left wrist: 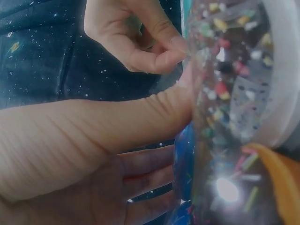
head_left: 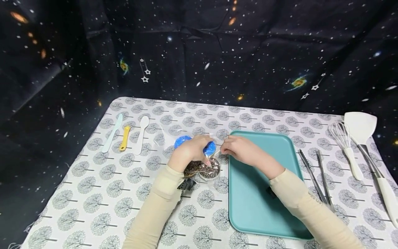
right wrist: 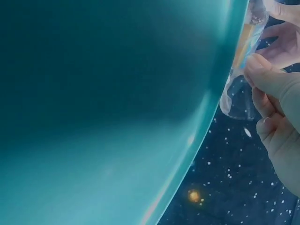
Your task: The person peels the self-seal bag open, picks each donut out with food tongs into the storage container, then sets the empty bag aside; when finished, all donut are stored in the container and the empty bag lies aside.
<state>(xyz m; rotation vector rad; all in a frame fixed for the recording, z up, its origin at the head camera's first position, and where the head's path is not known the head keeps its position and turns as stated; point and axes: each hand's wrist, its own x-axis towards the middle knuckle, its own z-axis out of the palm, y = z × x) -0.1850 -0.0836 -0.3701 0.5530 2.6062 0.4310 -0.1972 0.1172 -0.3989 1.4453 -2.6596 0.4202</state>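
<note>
A clear plastic bag (head_left: pixel 161 136) of doughnuts lies on the patterned cloth. Inside are blue-iced doughnuts (head_left: pixel 181 140) and chocolate doughnuts (head_left: pixel 210 169) with coloured sprinkles, seen up close in the left wrist view (left wrist: pixel 229 103). My left hand (head_left: pixel 191 148) holds the bag from above, thumb by a chocolate doughnut and fingers over a blue one. My right hand (head_left: pixel 239 149) pinches the bag's right edge between thumb and forefinger, beside the teal tray (head_left: pixel 258 197). In the right wrist view, the pinched plastic (right wrist: pixel 236 98) hangs beside the tray's rim.
On the left lie a pale blue knife (head_left: pixel 112 134), a yellow-handled utensil (head_left: pixel 124 138) and a white spoon (head_left: pixel 142 133). Tongs (head_left: pixel 317 180), a whisk (head_left: pixel 346 148) and a white spatula (head_left: pixel 360 128) lie right of the tray. A dark starry cloth (head_left: pixel 199 52) hangs behind the table.
</note>
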